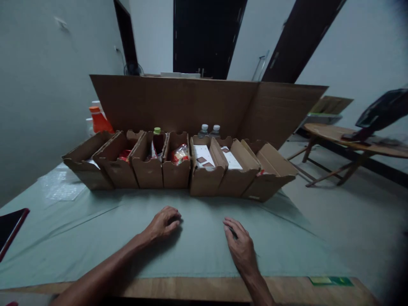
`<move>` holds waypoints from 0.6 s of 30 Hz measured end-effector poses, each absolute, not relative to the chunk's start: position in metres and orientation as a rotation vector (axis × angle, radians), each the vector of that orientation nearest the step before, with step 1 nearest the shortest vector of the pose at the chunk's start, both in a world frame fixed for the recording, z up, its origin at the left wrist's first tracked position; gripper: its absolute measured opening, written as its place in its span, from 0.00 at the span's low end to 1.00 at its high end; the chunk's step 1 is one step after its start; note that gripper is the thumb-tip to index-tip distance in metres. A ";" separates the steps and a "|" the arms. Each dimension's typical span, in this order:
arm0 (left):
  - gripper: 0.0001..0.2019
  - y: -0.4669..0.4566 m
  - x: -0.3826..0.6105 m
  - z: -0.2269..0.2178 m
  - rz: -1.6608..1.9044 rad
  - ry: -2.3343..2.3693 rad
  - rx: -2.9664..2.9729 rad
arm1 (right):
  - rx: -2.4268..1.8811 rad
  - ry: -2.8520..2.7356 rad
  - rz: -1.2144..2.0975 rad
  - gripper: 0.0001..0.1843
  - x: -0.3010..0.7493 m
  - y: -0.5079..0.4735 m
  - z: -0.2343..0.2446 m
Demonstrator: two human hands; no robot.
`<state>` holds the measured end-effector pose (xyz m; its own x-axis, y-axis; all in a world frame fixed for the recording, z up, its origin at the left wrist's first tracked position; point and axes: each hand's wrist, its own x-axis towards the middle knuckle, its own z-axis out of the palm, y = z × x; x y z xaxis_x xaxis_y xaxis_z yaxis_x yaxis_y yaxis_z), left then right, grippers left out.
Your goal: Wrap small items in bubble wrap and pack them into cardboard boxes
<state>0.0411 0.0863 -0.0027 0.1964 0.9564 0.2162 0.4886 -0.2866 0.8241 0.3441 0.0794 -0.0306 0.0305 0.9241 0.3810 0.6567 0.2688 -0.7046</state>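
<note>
My left hand (pixel 165 223) rests on the pale green cloth (pixel 200 255), fingers loosely bent and thumb apart, with nothing in it. To its right, my right hand (pixel 241 245) also lies on the cloth, fingers stretched forward and slightly apart, holding nothing. Beyond both hands stands a row of several open cardboard bins. The bin ahead of my left hand (pixel 176 176) contains a clear and red packet (pixel 180 154). White boxes with brown squares stand in two bins right of centre, one of them this white box (pixel 204 155). Red packaging (pixel 124 155) shows in a bin further left.
A tall cardboard panel (pixel 178 102) stands behind the bins. Clear bottles (pixel 204 131), a green-capped bottle (pixel 157 131) and an orange bottle (pixel 100 121) show there. Bubble wrap (pixel 62 182) and a dark tablet-like device (pixel 11 229) lie left. A wooden stand (pixel 338 136) is on the right.
</note>
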 end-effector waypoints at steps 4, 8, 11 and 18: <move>0.10 0.062 0.011 -0.015 1.157 1.355 1.766 | -1.366 -1.686 0.500 0.16 0.300 0.089 0.016; 0.12 0.064 0.011 -0.017 1.241 1.466 1.515 | -1.193 -1.827 0.563 0.24 0.222 0.131 0.075; 0.11 0.072 0.013 -0.014 1.325 1.489 1.389 | -1.332 -2.064 0.409 0.35 0.175 0.175 0.106; 0.12 0.079 0.005 -0.015 1.501 1.530 1.177 | -1.603 -2.262 0.100 0.18 0.149 0.187 0.121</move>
<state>0.0054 0.0791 -0.0153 -0.3579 0.9259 0.1209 0.1389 -0.0752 0.9874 0.1492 0.1869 0.1214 -0.2876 0.9238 0.2527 0.8978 0.3519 -0.2647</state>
